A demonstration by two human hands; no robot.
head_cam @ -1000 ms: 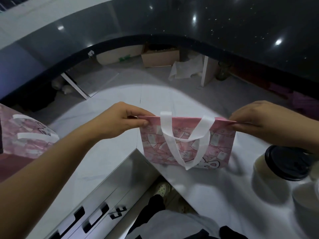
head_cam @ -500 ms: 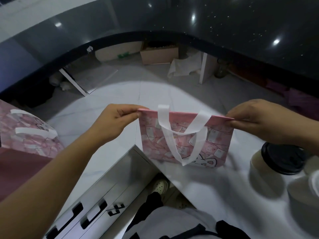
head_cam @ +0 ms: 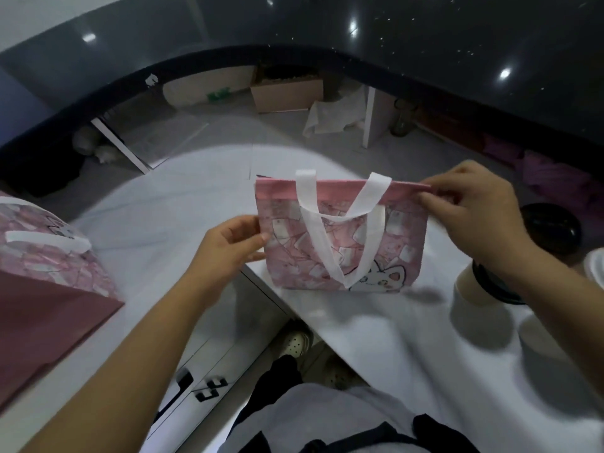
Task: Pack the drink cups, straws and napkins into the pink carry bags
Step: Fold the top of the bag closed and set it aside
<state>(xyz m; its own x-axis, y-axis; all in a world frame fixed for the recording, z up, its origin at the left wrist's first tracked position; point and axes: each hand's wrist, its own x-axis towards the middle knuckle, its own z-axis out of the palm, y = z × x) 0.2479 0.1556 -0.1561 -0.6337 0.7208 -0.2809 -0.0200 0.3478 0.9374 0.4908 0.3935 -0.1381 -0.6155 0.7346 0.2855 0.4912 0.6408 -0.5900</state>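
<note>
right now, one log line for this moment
left hand holds bag side | right hand pinches top corner | bag upright, flat

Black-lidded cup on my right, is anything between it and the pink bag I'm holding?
Nothing sits on the counter between the black-lidded cup and the pink bag. Only the right hand and its wrist cross above the cup. The bag's mouth is flat shut, its corner pinched by that hand, so it likely needs opening first.

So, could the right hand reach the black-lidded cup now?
Probably, once freed: the right hand pinches the pink carry bag by its corner, but the black-lidded cup stands just under its wrist, nothing between.
</note>
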